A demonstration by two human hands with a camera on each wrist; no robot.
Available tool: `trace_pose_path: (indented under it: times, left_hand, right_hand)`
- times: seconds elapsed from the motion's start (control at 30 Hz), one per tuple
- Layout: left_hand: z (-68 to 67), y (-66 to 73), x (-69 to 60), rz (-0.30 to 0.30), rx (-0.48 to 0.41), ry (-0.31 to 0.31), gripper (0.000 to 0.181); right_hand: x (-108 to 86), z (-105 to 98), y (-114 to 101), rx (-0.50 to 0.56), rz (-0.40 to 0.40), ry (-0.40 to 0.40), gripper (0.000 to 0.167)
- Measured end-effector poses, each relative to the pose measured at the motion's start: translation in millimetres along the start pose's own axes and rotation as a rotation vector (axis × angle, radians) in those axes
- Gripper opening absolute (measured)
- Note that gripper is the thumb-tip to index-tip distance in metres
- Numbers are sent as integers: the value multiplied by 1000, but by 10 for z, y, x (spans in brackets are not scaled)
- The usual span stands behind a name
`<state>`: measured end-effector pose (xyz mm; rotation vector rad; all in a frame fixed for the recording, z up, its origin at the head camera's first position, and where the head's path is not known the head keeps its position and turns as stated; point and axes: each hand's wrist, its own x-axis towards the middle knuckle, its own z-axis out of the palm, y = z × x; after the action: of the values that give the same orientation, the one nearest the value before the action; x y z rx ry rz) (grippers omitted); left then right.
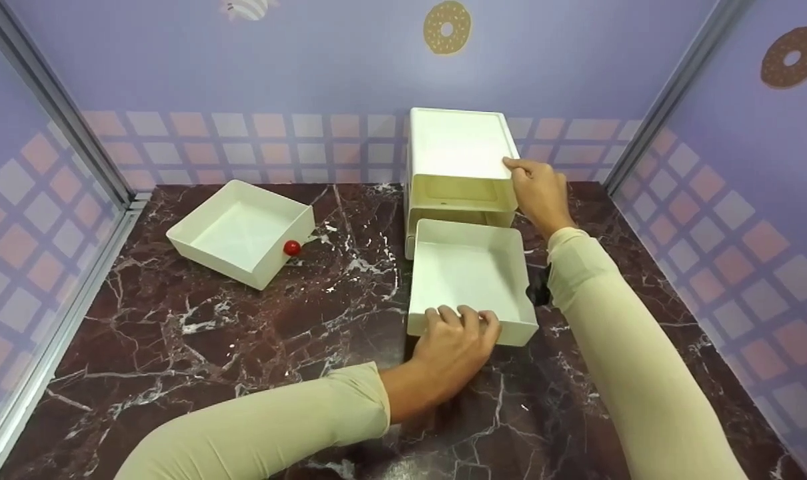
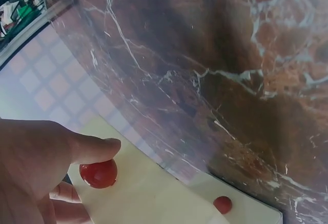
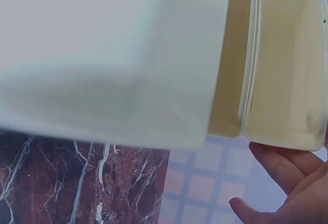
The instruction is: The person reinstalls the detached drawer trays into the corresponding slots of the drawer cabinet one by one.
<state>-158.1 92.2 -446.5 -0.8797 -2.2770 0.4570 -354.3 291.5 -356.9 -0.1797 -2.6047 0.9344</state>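
A white drawer [image 1: 470, 280] sits pulled forward, in front of the white cabinet [image 1: 460, 143]. My left hand [image 1: 453, 347] grips its front wall, several fingers hooked over the rim. In the left wrist view the thumb of my left hand [image 2: 46, 167] lies by a red round knob [image 2: 98, 174] on the drawer's front. My right hand [image 1: 540, 193] rests against the cabinet's upper right side, one finger on the top edge. In the right wrist view, fingers of my right hand [image 3: 287, 183] touch the outer side of an opening in the cabinet [image 3: 287, 70].
Another white drawer [image 1: 240, 230] with a red knob [image 1: 292, 248] lies separately on the dark marbled table [image 1: 243, 347] at the left. Behind stands a purple wall [image 1: 310, 73]; more wall panels flank both sides. In the left wrist view another red knob [image 2: 222, 204] shows low down.
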Motion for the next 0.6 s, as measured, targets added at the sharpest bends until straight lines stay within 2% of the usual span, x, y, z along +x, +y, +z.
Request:
trace_pose_path:
  times: [0.2, 0.47, 0.6]
  left_hand:
    - [26, -40, 69, -35, 27, 9, 29]
    - [63, -38, 152, -47, 28, -2, 31]
    - [118, -45, 205, -56, 38, -31, 32]
  right_hand:
    - [5, -7, -18, -5, -2, 6, 42]
    - [6, 1, -11, -9, -11, 10, 42]
    - [10, 1, -3, -15, -14, 12, 42]
